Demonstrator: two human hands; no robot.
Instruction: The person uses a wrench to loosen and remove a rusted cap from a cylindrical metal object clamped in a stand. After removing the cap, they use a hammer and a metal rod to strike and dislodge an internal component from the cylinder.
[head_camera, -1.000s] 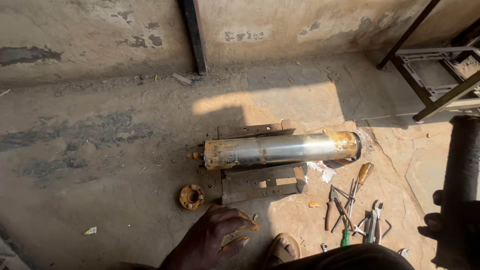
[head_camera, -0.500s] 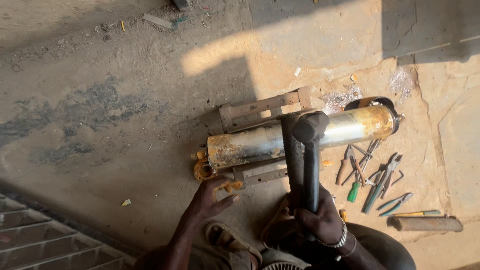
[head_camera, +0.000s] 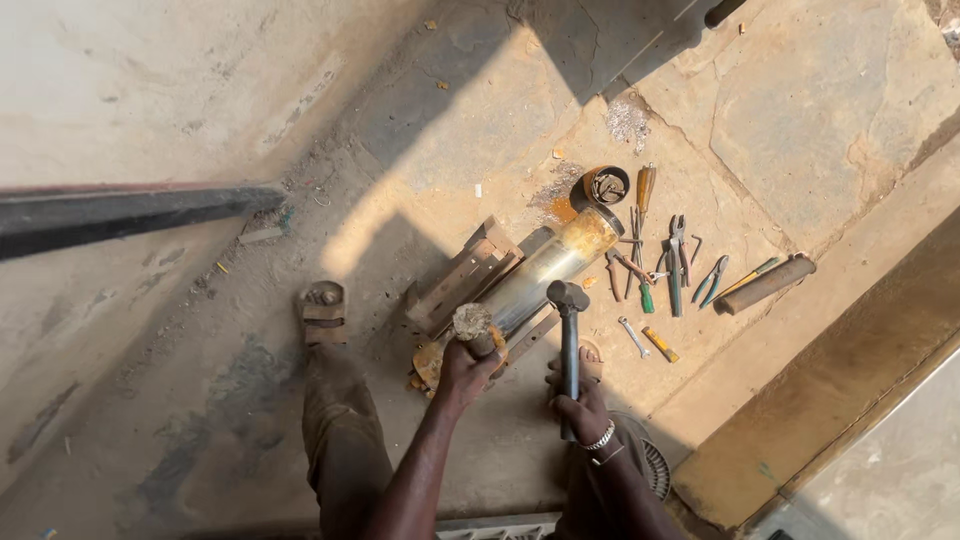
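Observation:
A long metal cylinder (head_camera: 545, 268), shiny in the middle and rusty at its far end, lies on wooden blocks (head_camera: 458, 283) on the concrete floor. My left hand (head_camera: 466, 366) grips a short stubby metal piece (head_camera: 472, 324) held upright at the cylinder's near end. My right hand (head_camera: 582, 407) holds the handle of a hammer, whose dark head (head_camera: 567, 296) hovers beside the cylinder, just right of the stubby piece. My left foot in a sandal (head_camera: 323, 310) rests left of the blocks.
Several hand tools (head_camera: 672, 268), pliers, screwdrivers and wrenches, lie scattered right of the cylinder. A round rusty cap (head_camera: 605, 185) sits beyond its far end. A thick rusty bar (head_camera: 767, 284) lies further right. A dark steel beam (head_camera: 130, 212) crosses the left side.
The view has swung round and now looks straight down. My left hand has taken hold of the stubby piece at the cylinder's end, and the hammer has come down beside it.

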